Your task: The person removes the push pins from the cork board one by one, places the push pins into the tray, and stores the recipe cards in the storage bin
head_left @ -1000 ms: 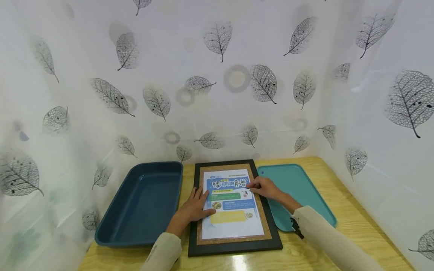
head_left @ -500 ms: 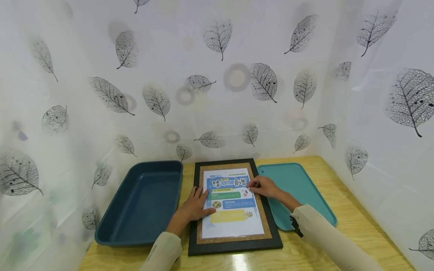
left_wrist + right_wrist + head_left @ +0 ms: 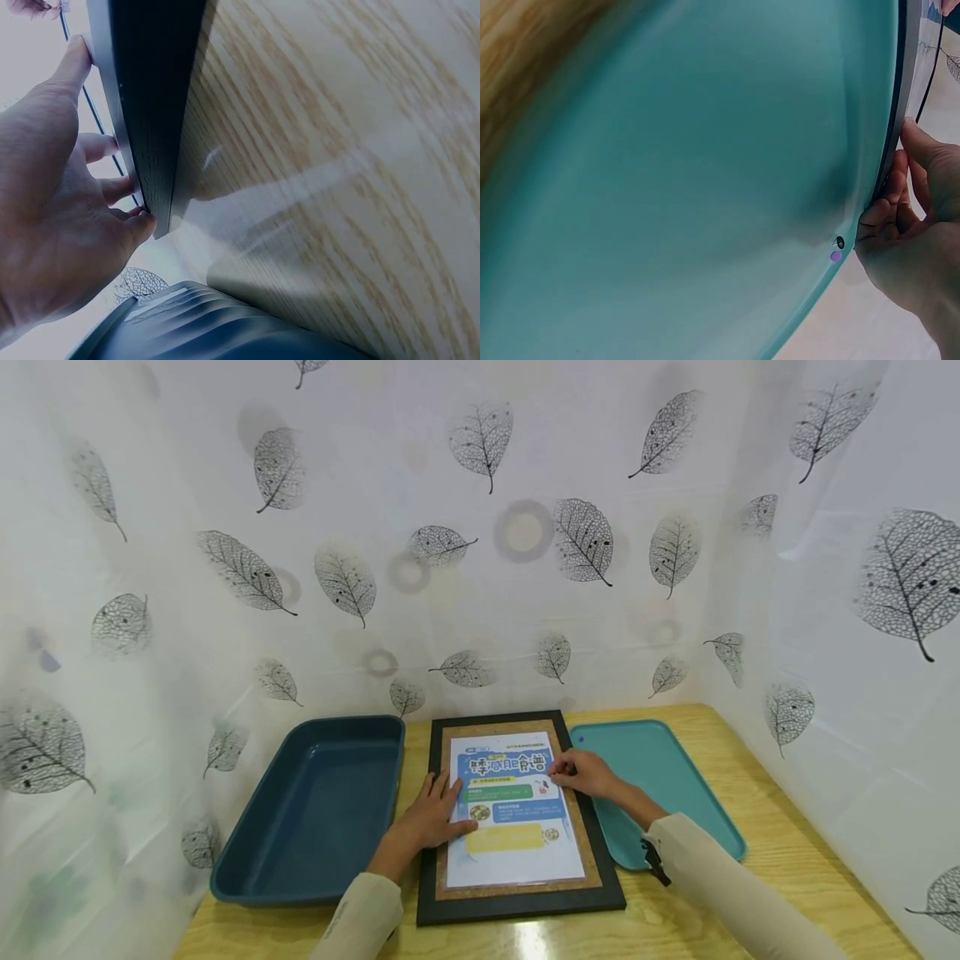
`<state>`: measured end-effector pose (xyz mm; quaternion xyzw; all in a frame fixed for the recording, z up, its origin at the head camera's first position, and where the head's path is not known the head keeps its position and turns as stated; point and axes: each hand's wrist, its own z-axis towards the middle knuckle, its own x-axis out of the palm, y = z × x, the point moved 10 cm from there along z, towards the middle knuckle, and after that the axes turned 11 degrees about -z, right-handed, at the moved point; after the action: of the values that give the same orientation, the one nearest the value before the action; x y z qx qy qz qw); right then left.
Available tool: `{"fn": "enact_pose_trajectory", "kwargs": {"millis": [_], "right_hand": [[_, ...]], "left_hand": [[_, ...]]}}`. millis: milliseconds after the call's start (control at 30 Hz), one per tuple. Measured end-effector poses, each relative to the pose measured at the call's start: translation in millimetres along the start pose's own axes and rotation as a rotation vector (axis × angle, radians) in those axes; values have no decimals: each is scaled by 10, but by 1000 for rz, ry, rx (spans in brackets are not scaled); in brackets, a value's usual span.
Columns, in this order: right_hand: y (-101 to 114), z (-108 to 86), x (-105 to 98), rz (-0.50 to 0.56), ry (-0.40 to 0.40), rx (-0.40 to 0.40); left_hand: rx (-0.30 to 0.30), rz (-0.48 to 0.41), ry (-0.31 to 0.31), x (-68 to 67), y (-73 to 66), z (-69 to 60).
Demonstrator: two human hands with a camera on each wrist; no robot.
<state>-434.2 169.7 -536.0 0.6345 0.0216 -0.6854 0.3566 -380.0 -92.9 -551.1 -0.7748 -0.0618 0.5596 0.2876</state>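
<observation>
A printed sheet (image 3: 517, 865) with a blue heading lies on a cork board (image 3: 495, 729) in a black frame (image 3: 525, 912). My left hand (image 3: 423, 821) rests on the sheet's left side, fingers spread and thumb reaching inward. In the left wrist view that hand (image 3: 52, 172) lies over the frame's side (image 3: 150, 90). At the sheet's upper right edge my right hand (image 3: 583, 773) curls its fingers, with thumb and index fingertips close together. Whether they pinch something small or the sheet's edge is hidden. The right wrist view has this hand (image 3: 922, 202) beside the frame, near the teal tray (image 3: 705, 150).
Left of the board stands a deep dark-blue basin (image 3: 322, 810). The teal tray (image 3: 652, 777) lies close by on the right, with a small purple thing (image 3: 836, 256) and a small dark one (image 3: 840, 242) near its corner. A leaf-print curtain (image 3: 480, 610) encloses the wooden table (image 3: 780, 827).
The right fingertips have shifted very slightly rightward at the sheet's edge; a small pale spot at them no longer shows. The left hand, sheet and board look the same.
</observation>
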Motion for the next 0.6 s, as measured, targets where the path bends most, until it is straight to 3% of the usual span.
{"fn": "enact_pose_trajectory", "kwargs": {"millis": [267,600], "right_hand": [[-10,-9,9,15,11,35],[14,-22,-21,42,-6,14]], "left_hand": [[-14,1,2,2,0,-12],[-8,14,6,-11,-22,-11]]}}
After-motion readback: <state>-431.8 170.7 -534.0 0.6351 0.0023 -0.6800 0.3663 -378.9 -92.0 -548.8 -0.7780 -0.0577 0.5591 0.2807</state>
